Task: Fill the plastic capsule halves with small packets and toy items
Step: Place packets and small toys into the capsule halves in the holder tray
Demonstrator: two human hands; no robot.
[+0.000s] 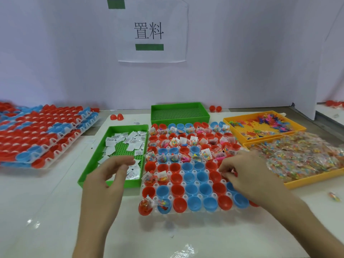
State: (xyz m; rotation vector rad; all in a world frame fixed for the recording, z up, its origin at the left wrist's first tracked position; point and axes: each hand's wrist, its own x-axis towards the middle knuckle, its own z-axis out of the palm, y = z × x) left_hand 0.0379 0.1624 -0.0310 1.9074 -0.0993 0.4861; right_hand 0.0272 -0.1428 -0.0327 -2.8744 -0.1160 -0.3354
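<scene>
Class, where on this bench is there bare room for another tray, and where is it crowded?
Free: bare table left-front, between the stacked racks and green packet tray; also the near strip before the capsule rack. Crowded: right side, yellow trays.

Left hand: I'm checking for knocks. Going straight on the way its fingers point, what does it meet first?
Probably the white packets in the green tray, just ahead of the left hand; its height above them is unclear.

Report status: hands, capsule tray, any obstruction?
Left hand over green packet tray, grip unclear. Right hand curled over capsule tray, hold hidden. Far rows filled, near rows mostly empty. Nothing blocking.
</scene>
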